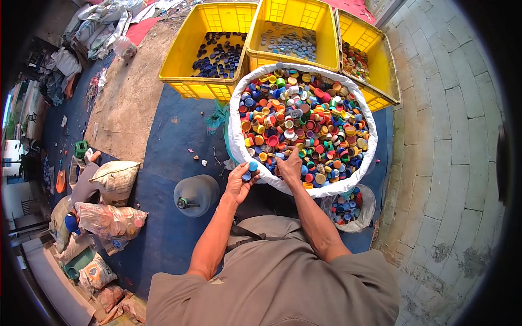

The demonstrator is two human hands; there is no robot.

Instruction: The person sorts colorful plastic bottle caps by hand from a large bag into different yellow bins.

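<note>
A wide round container with a white cloth rim (365, 168) stands in front of me, heaped with bottle caps (310, 119) of many colours. Over its near left edge, my left hand (240, 183) is closed around a few blue caps (249, 171). To the right of it my right hand (290, 164) reaches into the near part of the heap, fingers bent among the caps; whether it grips one is hidden. Beyond the container, three yellow crates (204, 86) hold dark blue caps (220, 54), pale caps (291, 42) and mixed caps (354, 61).
A large translucent bottle (197, 195) is on the blue floor covering at left. A smaller bag of caps (348, 206) sits below the container's right side. Filled sacks (111, 220) lie farther left, near another person (73, 223). A block wall (446, 146) is at right.
</note>
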